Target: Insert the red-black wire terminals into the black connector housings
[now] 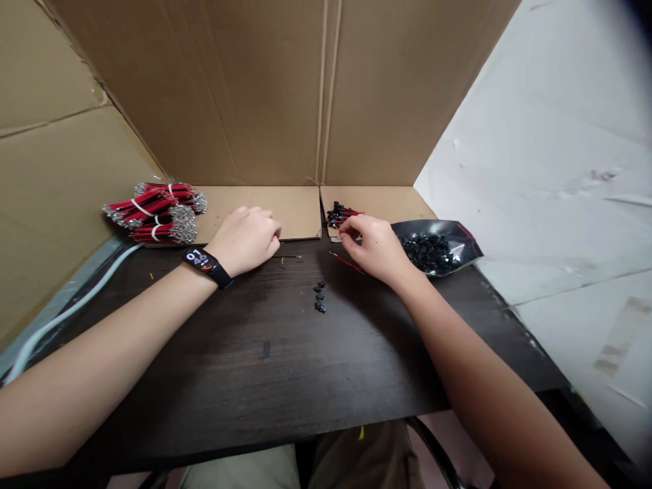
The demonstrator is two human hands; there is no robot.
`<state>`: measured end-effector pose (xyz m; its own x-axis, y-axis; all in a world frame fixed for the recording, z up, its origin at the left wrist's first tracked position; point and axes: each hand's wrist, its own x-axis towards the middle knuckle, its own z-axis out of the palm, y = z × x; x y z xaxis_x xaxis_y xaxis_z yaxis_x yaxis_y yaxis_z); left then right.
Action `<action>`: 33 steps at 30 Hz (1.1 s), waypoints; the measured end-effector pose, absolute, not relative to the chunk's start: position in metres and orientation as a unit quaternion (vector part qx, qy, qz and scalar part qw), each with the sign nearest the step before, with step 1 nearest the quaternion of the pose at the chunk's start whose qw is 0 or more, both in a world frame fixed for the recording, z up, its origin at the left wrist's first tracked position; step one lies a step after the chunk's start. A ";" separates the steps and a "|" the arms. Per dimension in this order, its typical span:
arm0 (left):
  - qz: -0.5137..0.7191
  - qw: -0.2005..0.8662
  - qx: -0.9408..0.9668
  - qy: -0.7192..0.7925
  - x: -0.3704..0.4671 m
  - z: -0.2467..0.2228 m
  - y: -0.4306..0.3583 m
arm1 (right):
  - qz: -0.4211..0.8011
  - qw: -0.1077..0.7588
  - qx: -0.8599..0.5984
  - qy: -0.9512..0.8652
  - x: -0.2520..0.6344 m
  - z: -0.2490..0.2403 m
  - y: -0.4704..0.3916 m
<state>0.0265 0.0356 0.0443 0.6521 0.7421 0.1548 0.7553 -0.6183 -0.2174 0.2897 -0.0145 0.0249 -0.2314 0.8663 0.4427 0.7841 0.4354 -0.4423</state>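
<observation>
My left hand (247, 236), with a smartwatch on its wrist, is closed above the dark tabletop, its fingers curled under. A thin black wire (289, 257) with a metal tip sticks out to the right from beneath those fingers. At the right, my right hand (374, 246) pinches thumb and index finger together beside a pile of red and black wires with black connectors (337, 213). What lies between these fingertips is too small to make out. Just below them is a red wire (347, 263) with a bare metal tip. Several small black connectors (320, 299) lie in a short column between the hands.
Tied bundles of red and black wires (157, 212) with silvery ends lie at the back left on a cardboard strip (300, 210). A black bag (466, 248) of loose black connectors sits right of my right hand. Cardboard walls (244, 88) rise behind; a white cable (76, 305) runs along the left edge.
</observation>
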 end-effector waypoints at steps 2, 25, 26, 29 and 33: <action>0.007 0.148 -0.899 -0.413 0.024 0.042 0.035 | 0.061 0.327 -0.529 -0.781 0.290 0.025 -0.015; -0.046 -0.037 -0.892 -0.448 0.025 0.036 0.037 | 0.070 0.318 -0.523 -0.788 0.286 0.029 -0.019; -0.052 -0.043 -0.891 -0.448 0.026 0.037 0.039 | 0.071 0.317 -0.521 -0.789 0.286 0.029 -0.019; -0.060 -0.041 -0.896 -0.438 0.037 0.036 0.041 | 0.074 0.318 -0.516 -0.792 0.286 0.027 -0.018; -0.042 -0.016 -0.903 -0.428 0.055 0.033 0.041 | 0.079 0.328 -0.512 -0.790 0.286 0.023 -0.015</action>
